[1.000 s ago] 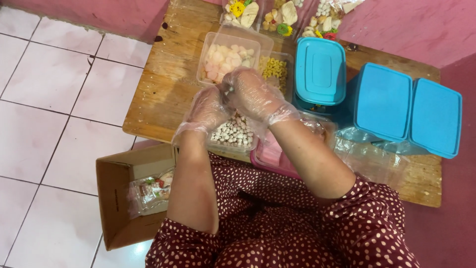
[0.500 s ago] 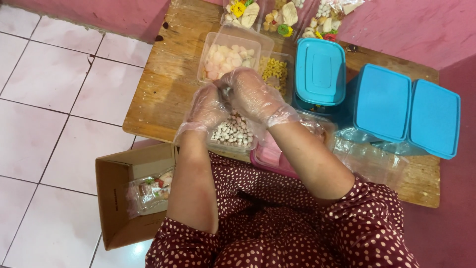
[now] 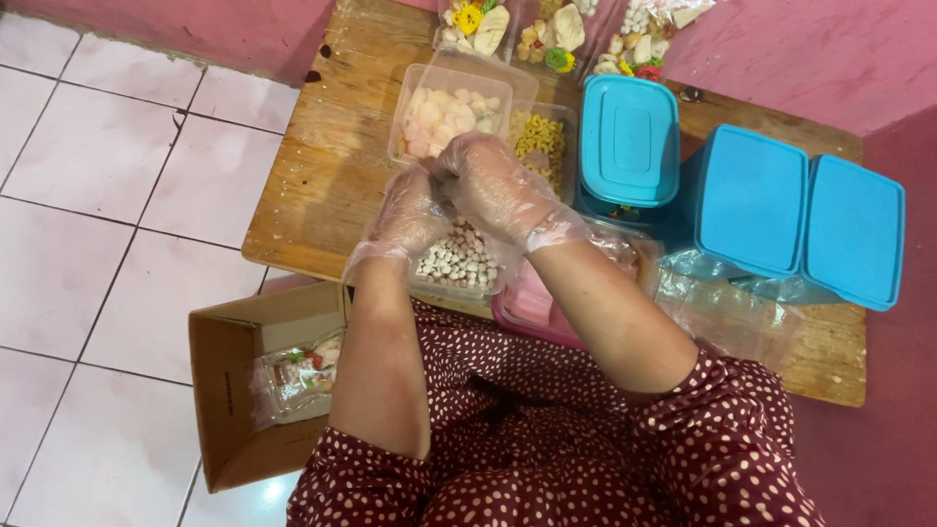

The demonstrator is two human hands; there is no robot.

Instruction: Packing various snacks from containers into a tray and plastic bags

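Note:
Both my hands wear clear plastic gloves and meet above a clear tub of small white and brown sweets (image 3: 457, 262) at the table's near edge. My left hand (image 3: 408, 212) and my right hand (image 3: 493, 187) have their fingers curled together around something small that I cannot make out. Just beyond them stand a clear tub of pale pink sweets (image 3: 446, 115) and a tub of yellow pieces (image 3: 542, 141). A pink container (image 3: 532, 303) lies under my right forearm.
Three blue-lidded boxes (image 3: 631, 139) (image 3: 752, 198) (image 3: 854, 230) stand on the wooden table (image 3: 322, 166) at the right. Packets of mixed sweets (image 3: 547, 24) line the far edge. Clear plastic bags (image 3: 727, 307) lie near the front right. An open cardboard box (image 3: 239, 390) with a filled packet sits on the tiled floor.
My hands have stayed together above the tub of small sweets, with only slight finger movement. Nothing else has shifted.

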